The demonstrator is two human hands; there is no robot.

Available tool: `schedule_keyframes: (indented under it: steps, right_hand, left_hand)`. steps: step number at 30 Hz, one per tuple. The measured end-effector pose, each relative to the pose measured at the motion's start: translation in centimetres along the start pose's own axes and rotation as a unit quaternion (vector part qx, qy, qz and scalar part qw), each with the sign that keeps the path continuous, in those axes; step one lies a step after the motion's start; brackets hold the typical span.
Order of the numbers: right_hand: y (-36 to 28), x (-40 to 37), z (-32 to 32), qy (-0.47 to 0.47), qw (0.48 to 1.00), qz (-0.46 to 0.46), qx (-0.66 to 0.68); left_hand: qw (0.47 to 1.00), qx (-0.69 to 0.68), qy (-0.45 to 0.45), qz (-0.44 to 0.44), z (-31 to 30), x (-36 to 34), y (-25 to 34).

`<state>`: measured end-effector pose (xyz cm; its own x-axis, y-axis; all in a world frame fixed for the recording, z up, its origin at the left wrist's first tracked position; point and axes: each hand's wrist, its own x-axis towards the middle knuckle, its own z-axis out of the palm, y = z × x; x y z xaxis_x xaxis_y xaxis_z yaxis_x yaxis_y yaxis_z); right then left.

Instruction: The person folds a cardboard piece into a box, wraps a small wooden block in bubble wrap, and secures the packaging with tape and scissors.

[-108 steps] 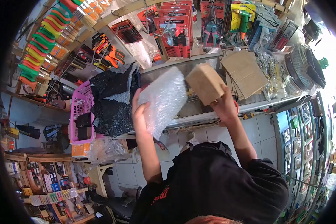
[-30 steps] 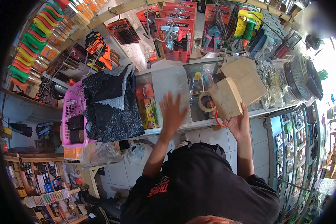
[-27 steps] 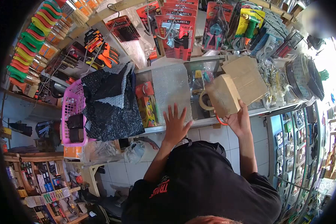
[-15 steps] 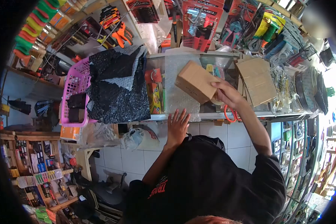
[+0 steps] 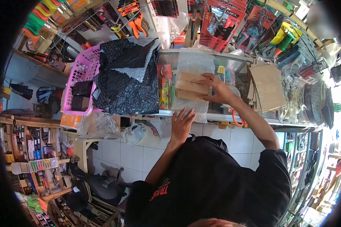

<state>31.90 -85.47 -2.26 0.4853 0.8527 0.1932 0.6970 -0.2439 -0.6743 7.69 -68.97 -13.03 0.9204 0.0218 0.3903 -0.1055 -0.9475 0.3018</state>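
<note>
A small brown cardboard box lies flat on a sheet of clear bubble wrap on the glass counter. My right hand grips the box at its right end, thumb on the near side and fingers over the far side. At the counter's front edge, my left hand rests with fingers apart on the near end of the bubble wrap. Black bubble wrap is heaped to the left. Red-orange scissor handles show at the front edge under my right forearm.
A pink plastic basket stands left of the black wrap. Flat cardboard pieces are stacked on the right, beside a clear tape roll. Packaged tools hang along the back. A plastic bag is below the counter.
The box, tilted and held up before, has moved left and down onto the bubble wrap with my right hand. My left hand stays at the wrap's near edge. The camera view has shifted slightly.
</note>
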Motion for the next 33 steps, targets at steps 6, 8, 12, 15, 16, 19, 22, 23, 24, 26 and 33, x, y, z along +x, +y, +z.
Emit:
schedule_keyframes:
  steps: [6, 8, 12, 15, 16, 19, 22, 23, 24, 26, 33]
  right_hand:
    - [-0.1, 0.2, -1.3, -0.005, 0.999, 0.015, -0.038]
    - [0.0, 0.1, -1.5, -0.006, 0.999, 0.003, -0.052]
    - [0.5, -0.3, -0.9, 0.005, 0.998, -0.028, -0.057]
    - [0.7, -0.3, -0.7, 0.005, 0.999, -0.027, -0.046]
    - [0.8, -0.3, -0.6, 0.004, 0.999, -0.024, -0.041]
    - [0.6, -0.2, -0.8, 0.000, 0.999, -0.020, -0.043]
    - [0.5, -0.1, -0.8, -0.009, 0.998, -0.027, -0.057]
    - [0.6, -0.1, -0.7, -0.008, 0.998, -0.027, -0.058]
    - [0.6, -0.2, -0.6, -0.008, 0.998, -0.028, -0.058]
    - [0.6, -0.1, -0.6, -0.012, 0.998, -0.027, -0.056]
    - [0.5, -0.9, -0.3, -0.026, 0.998, -0.040, -0.052]
  left_hand:
    - [1.000, 0.016, -0.013, 0.016, -0.8, 0.1, 0.1]
    - [1.000, 0.012, -0.016, 0.019, -0.9, 0.0, 0.2]
    - [1.000, 0.005, -0.023, 0.020, -1.0, -0.1, 0.1]
    - [0.999, 0.001, -0.032, 0.017, -1.3, -0.3, 0.3]
    - [0.999, -0.001, -0.034, 0.016, -1.4, -0.4, 0.4]
    - [0.999, -0.001, -0.036, 0.019, -1.7, -0.6, 0.5]
    - [0.999, 0.005, -0.047, 0.017, -2.2, -0.8, 0.9]
    - [0.999, 0.004, -0.045, 0.019, -2.1, -0.9, 0.9]
    - [0.999, 0.004, -0.043, 0.021, -2.1, -0.9, 0.9]
    - [0.999, 0.000, -0.043, 0.020, -2.2, -1.0, 0.8]
    - [0.998, -0.049, -0.038, 0.025, -5.0, 0.4, 1.7]
